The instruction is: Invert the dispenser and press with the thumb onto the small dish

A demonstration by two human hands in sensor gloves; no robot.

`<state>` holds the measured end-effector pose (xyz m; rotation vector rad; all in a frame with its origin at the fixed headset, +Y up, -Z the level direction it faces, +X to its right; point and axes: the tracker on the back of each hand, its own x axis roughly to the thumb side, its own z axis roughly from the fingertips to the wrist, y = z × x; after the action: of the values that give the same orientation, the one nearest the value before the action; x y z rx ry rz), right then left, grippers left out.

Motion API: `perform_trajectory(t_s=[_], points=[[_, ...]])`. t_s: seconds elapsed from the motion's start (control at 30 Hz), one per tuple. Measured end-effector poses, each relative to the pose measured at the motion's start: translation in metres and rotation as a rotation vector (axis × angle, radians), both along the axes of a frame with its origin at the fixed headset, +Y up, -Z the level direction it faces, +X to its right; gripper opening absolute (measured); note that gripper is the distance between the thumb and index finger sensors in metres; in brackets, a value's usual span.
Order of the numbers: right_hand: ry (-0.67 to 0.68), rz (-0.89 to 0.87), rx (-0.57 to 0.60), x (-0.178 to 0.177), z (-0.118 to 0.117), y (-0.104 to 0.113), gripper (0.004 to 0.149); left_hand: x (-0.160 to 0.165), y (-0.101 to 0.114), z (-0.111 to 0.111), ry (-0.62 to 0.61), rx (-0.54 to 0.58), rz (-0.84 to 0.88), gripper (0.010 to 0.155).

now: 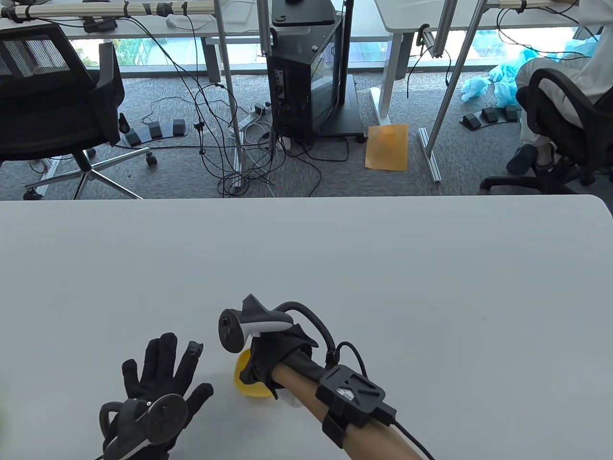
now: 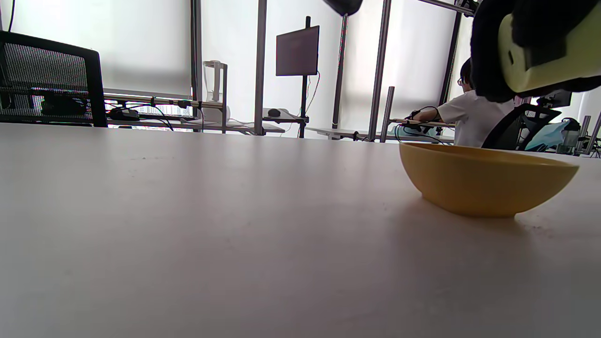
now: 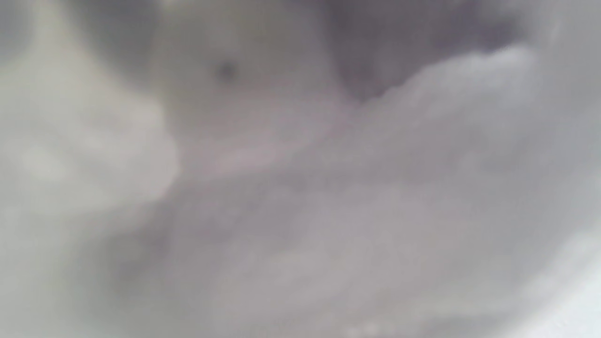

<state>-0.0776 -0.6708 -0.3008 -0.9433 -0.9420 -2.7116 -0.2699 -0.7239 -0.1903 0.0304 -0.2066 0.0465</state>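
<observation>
Two gloved hands were over the white worktop (image 1: 335, 268), near its front edge. The left hand (image 1: 158, 383) lay flat on the surface with its fingers spread wide, its grip loose and holding nothing; a round tracker sat strapped on its back. Just to its right stood the small yellow dish (image 1: 249, 385), upright on the worktop and apart from the left hand. In the left wrist view the dish (image 2: 483, 180) showed as a shallow bowl resting on the surface, its inside hidden by the low angle.

The right hand (image 1: 275, 357) hung directly above the dish, covering most of it in the table view, with a tracker on its back and a black box strapped to the bare forearm. In the left wrist view the black glove was wrapped around a pale yellowish dispenser (image 2: 549, 56), held above the dish and clear of its rim. So the right grip was closed around the dispenser's body. Which way up the dispenser pointed could not be told, nor whether the thumb pressed on it. The right wrist view was only a grey blur, too close to make anything out.
</observation>
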Motion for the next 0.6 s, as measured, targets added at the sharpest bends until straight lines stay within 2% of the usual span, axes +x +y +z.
perform_trajectory(t_s=[0.2,0.3,0.43,0.6], points=[[-0.021,-0.206,0.057,0.039,0.012,0.015,0.077,0.002,0.005,0.002,0.000,0.025,0.023,0.078],[-0.042,-0.318,0.131,0.065,0.018,0.019,0.077,0.002,0.002,0.001,0.003,0.016,0.014,0.078],[-0.083,-0.441,0.239,0.094,0.026,0.017,0.078,0.000,-0.001,-0.001,0.008,-0.002,0.011,0.078],[-0.174,-0.624,0.393,0.132,0.041,0.004,0.077,0.000,-0.002,-0.002,0.005,-0.005,0.008,0.078]])
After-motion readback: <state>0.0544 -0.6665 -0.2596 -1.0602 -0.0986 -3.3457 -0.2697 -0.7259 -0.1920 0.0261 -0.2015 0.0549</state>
